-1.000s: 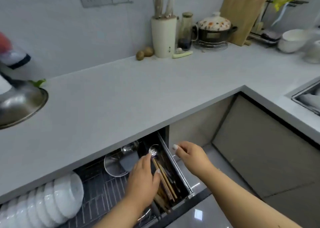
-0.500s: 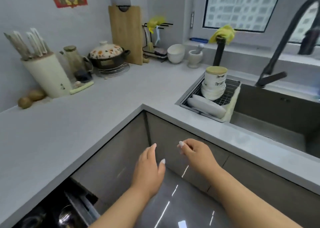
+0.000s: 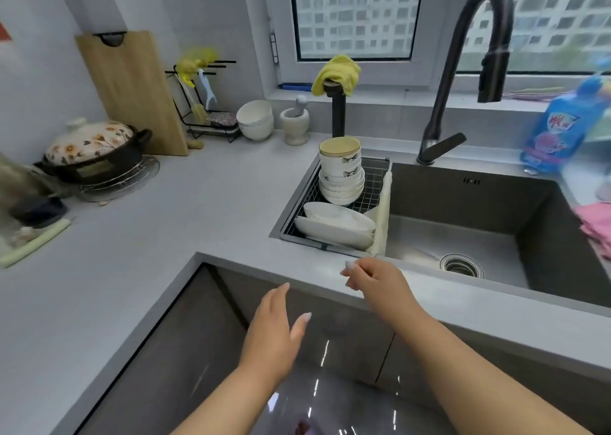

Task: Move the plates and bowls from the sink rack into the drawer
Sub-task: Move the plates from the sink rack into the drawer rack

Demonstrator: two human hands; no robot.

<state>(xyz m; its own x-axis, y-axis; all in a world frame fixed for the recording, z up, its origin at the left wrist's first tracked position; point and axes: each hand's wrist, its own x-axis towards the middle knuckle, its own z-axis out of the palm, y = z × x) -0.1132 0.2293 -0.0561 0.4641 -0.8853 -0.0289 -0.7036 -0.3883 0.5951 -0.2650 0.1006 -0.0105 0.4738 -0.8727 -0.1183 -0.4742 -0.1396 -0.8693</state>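
Note:
A wire sink rack [image 3: 375, 183] sits in the left end of the sink. At its back stands a tall stack of white bowls [image 3: 341, 178]. In front of that lie stacked white plates [image 3: 334, 224]. My right hand [image 3: 373, 281] hovers over the counter edge just below the plates, fingers loosely curled, holding nothing. My left hand [image 3: 276, 332] is lower and to the left, in front of the cabinet doors, with fingers straight and empty. The drawer is out of view.
A black faucet [image 3: 463, 71] arches over the steel sink basin [image 3: 463, 236]. On the counter stand a flowered pot [image 3: 92, 150], a cutting board [image 3: 132, 91], white bowls [image 3: 255, 120] and a mortar [image 3: 295, 124]. A blue bottle [image 3: 565, 127] stands at the right.
The view has swung right from the open drawer to the sink. Both hands left the drawer empty and rose toward the sink rack, the right hand leading.

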